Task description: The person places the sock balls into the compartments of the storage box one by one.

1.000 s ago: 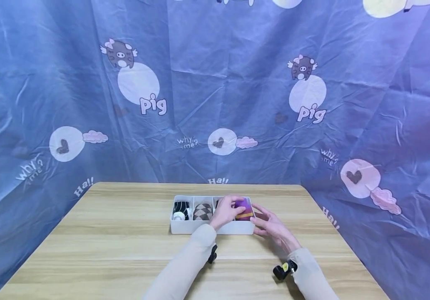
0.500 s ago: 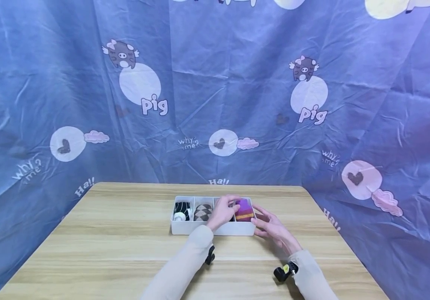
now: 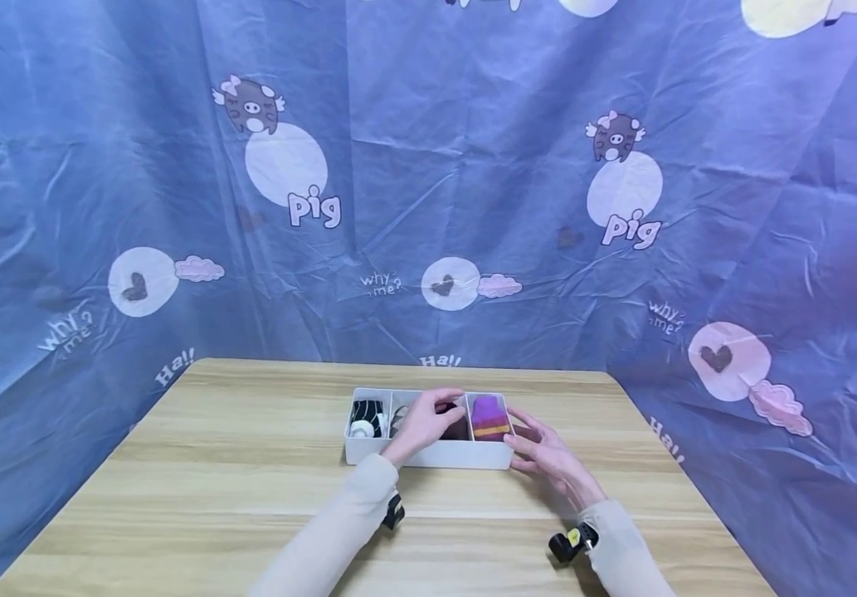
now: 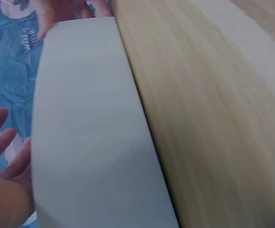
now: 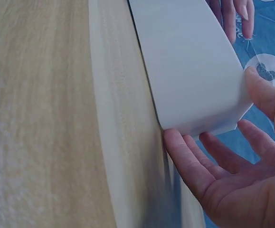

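Observation:
A white divided storage box (image 3: 428,454) on the table holds folded socks in its compartments. Purple socks with an orange stripe (image 3: 489,414) lie at the right end, and black-and-white socks (image 3: 367,414) at the left end. My left hand (image 3: 424,424) hovers over the middle compartments with loosely bent fingers, nothing visible between them. It hides most of the patterned socks (image 3: 398,420) and part of the dark brown socks (image 3: 458,428). My right hand (image 3: 550,462) touches the box's right end, its thumb at the front corner and its extended fingertips against the end wall (image 5: 208,126).
The box stands toward the back of a wooden table (image 3: 211,481). Behind and beside the table hangs a blue cloth (image 3: 525,199) printed with pigs. Small black cameras (image 3: 566,546) are strapped to both wrists.
My left hand has moved left along the box, from the purple socks to over the middle compartments, uncovering the dark brown socks. The right hand stays at the box's right end.

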`<state>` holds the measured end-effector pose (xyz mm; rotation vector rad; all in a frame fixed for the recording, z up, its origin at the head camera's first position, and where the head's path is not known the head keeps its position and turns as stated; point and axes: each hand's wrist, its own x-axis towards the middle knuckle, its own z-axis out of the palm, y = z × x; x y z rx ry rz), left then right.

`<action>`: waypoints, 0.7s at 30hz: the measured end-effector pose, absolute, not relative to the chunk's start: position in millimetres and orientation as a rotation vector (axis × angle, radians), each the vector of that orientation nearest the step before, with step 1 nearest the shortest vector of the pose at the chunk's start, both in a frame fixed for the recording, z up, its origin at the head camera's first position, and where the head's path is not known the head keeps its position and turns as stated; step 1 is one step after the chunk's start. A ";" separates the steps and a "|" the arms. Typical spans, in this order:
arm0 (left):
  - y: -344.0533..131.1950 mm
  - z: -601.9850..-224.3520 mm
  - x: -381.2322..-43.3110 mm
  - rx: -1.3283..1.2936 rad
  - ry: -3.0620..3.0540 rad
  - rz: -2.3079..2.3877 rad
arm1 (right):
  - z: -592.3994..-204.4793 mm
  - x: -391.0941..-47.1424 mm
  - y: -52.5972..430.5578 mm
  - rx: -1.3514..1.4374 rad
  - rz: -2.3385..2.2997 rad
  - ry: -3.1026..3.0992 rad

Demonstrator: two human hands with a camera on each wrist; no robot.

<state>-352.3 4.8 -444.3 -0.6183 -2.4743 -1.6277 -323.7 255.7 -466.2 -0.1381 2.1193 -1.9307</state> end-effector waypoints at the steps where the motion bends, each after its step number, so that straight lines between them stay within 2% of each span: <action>1: 1.4 -443.6 -351.6 -0.617 -2.475 -1.625 | -465.4 -323.5 255.8 -0.140 -1.930 2.123; 15: -48.8 -447.8 -332.3 -0.554 -2.553 -1.461 | -460.9 -318.7 251.5 -0.200 -1.827 2.260; 21: -61.5 -444.7 -322.7 -0.555 -2.571 -1.411 | -453.6 -312.0 243.1 -0.275 -1.638 2.578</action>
